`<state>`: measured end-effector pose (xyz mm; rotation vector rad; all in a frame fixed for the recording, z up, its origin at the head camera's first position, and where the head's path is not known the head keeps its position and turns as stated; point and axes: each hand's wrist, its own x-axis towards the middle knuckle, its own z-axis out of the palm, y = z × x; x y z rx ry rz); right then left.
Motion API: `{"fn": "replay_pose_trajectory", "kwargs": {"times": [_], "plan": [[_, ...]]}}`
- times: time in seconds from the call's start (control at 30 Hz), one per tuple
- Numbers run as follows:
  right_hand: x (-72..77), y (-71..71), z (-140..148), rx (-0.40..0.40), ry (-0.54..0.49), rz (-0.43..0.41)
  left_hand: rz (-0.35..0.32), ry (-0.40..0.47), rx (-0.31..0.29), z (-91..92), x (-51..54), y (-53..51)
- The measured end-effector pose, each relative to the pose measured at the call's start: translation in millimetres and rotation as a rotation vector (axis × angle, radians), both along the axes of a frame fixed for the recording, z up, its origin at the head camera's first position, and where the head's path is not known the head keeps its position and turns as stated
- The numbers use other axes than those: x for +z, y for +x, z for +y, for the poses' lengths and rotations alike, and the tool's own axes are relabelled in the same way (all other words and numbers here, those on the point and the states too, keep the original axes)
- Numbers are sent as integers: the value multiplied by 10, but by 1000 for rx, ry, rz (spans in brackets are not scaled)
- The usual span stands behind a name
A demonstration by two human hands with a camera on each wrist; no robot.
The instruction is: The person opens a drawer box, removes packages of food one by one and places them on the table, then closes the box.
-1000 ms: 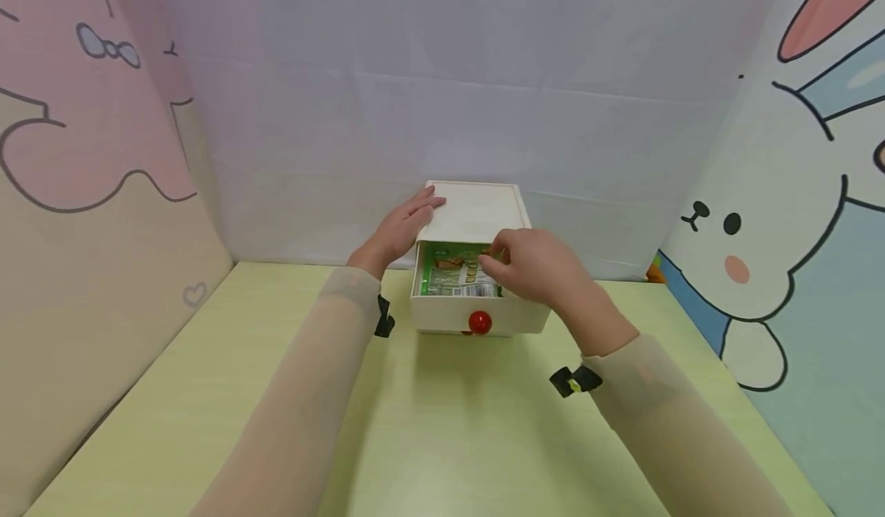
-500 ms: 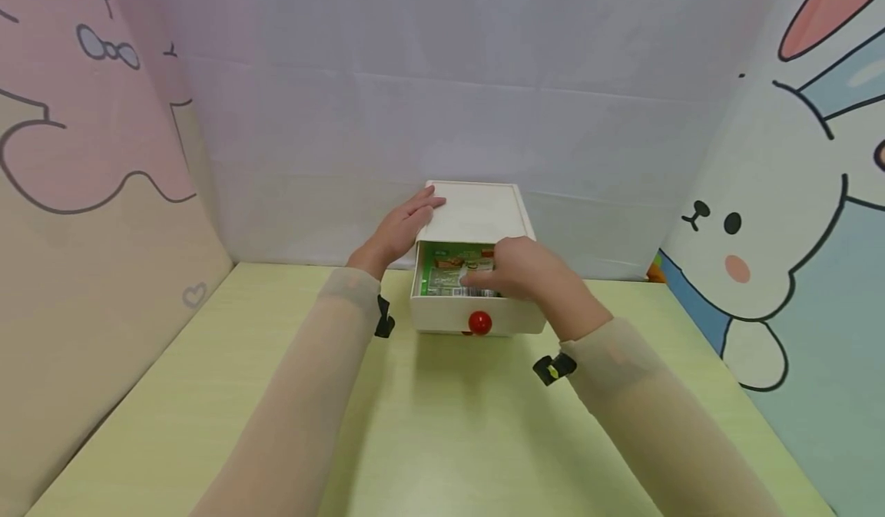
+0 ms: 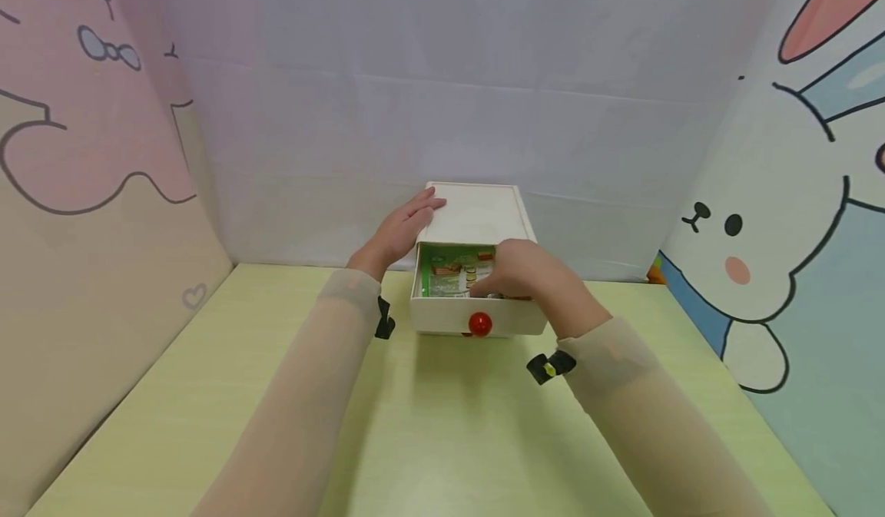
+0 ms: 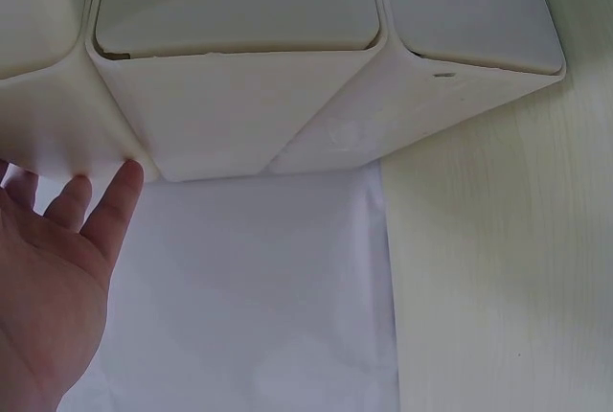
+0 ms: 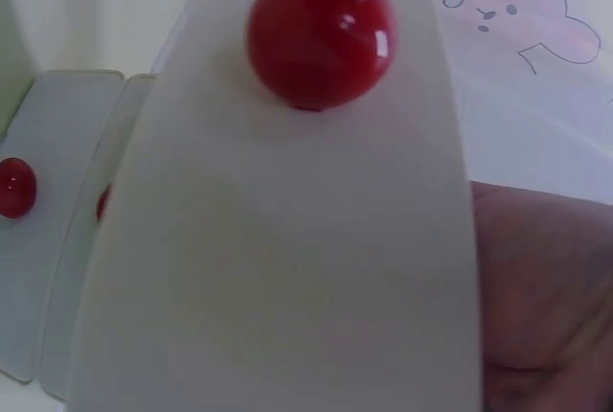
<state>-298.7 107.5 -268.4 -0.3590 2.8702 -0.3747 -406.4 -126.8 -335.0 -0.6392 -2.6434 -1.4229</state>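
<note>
A white drawer unit stands at the table's back, its top drawer pulled out, with a round red knob on the front. Inside lies a green printed packet. My left hand rests on the unit's upper left edge, fingers extended; in the left wrist view the hand touches its side. My right hand reaches into the drawer, thumb bent against the packet, pinching it; the other fingertips are hidden. The right wrist view shows the palm behind the drawer front.
Lower drawer fronts with red knobs show below the pulled-out drawer in the right wrist view. A pale curtain hangs directly behind the unit, and printed cartoon panels flank the light green table.
My right hand has moved left and deeper into the drawer, and its thumb has drawn in on the packet, which has shifted slightly. My left hand has stayed in place.
</note>
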Motion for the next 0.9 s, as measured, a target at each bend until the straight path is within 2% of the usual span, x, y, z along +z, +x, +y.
{"fn": "replay_pose_trajectory", "kwargs": {"times": [0.17,0.27,0.4,0.5,0.7,0.9], "plan": [[66,37,-35,-20,71,-17,6,9,10,-5,10,2],[60,40,-67,-13,134,-34,-1,17,15,-7,2,6],[34,20,-82,-26,160,-52,-7,20,11,-4,-12,7],[15,0,-86,-24,129,-63,0,15,12,-12,-18,5],[-6,-4,-74,-17,47,-28,1,13,3,-12,-12,16],[80,41,-38,-75,-54,-9,1,23,-19,-23,-11,12]]}}
